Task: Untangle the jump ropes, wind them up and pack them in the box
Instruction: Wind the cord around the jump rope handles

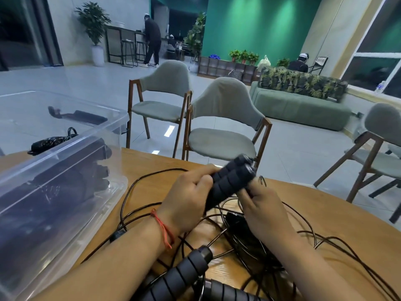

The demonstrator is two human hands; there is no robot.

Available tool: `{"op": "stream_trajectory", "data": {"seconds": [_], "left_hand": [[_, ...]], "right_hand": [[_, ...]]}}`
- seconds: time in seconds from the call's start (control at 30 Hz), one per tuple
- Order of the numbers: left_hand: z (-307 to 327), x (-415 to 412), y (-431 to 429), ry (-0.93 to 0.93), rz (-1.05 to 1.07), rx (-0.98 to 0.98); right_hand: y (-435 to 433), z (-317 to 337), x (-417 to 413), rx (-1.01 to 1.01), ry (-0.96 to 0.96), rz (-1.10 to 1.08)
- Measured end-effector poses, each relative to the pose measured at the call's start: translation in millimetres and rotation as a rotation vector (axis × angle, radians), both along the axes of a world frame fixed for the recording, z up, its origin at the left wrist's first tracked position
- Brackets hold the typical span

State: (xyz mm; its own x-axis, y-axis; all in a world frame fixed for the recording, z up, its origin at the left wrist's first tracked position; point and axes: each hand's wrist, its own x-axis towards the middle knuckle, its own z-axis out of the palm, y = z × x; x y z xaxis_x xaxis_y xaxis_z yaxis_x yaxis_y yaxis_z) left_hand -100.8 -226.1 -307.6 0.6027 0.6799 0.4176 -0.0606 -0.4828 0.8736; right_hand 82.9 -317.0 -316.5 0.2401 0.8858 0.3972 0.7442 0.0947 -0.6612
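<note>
Head view: two loose handles (184, 272) lie nearest, one cut off by the bottom edge, on a tangle of cords (243, 240) spread over the table (325, 209). Above it the left hand (186, 200) grips a blurred pair of handles (230, 181). The right hand (260, 207) curls at their lower end, its hold hidden. Left, the clear box (65, 148) holds wound ropes (91, 168), dim through its wall; its near corner is out of frame.

head view — worn on head | faces forward-down | close over table (303, 213)
</note>
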Motion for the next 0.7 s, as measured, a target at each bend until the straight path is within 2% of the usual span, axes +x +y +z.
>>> {"op": "stream_trajectory", "data": {"seconds": [0.13, 0.2, 0.47, 0.7], "left_hand": [[9.4, 0.5, 5.1, -0.189, -0.020, -0.583], [9.7, 1.0, 7.9, -0.194, 0.029, -0.763], [9.3, 3.4, 11.8, -0.114, 0.101, -0.857], [6.3, 0.3, 15.6, -0.108, 0.081, -0.844]], "right_hand": [[-0.9, -1.0, -8.7, -0.054, -0.222, 0.087], [-2.0, -3.4, -8.9, -0.085, -0.253, 0.080], [-2.9, -1.4, -10.6, -0.091, -0.270, 0.046], [-1.2, -1.4, -11.7, -0.193, -0.407, 0.023]]}}
